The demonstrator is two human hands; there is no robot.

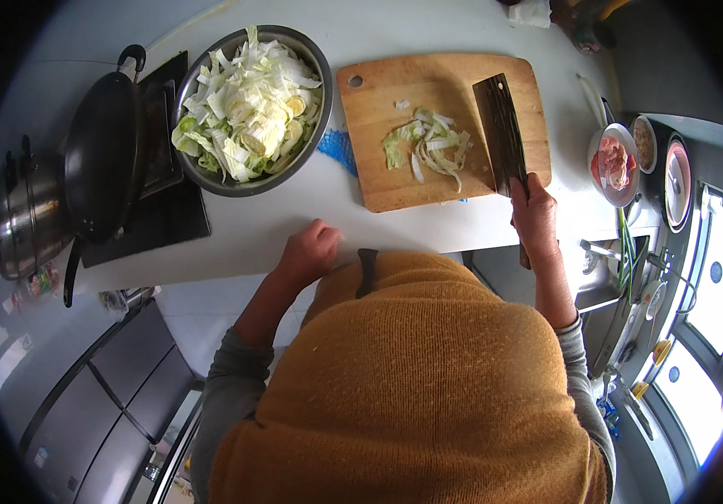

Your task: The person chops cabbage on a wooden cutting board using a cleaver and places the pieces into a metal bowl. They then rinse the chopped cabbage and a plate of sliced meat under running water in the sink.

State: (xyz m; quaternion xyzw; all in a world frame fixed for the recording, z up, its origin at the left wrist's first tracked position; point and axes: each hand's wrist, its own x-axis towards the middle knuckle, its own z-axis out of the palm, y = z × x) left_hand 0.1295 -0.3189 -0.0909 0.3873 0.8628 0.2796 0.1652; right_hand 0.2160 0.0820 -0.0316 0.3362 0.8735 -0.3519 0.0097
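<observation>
My right hand [534, 211] grips the handle of a dark-bladed cleaver [500, 129]. Its blade lies over the right part of a wooden cutting board [386, 189]. Left of the blade, shredded napa cabbage [430, 145] is spread on the board. My left hand [312, 252] is curled at the counter's front edge, below the board's left side; no object shows in it. Up and left of that hand, a metal bowl [328, 104] is heaped with cut napa cabbage [248, 107].
A black wok [103, 157] and a steel pot [27, 214] stand at the left by a black cooktop [172, 233]. Blue netting [338, 150] shows beside the board. At the right are a bowl of raw meat [614, 165], a sink [601, 290] and green onions [627, 258].
</observation>
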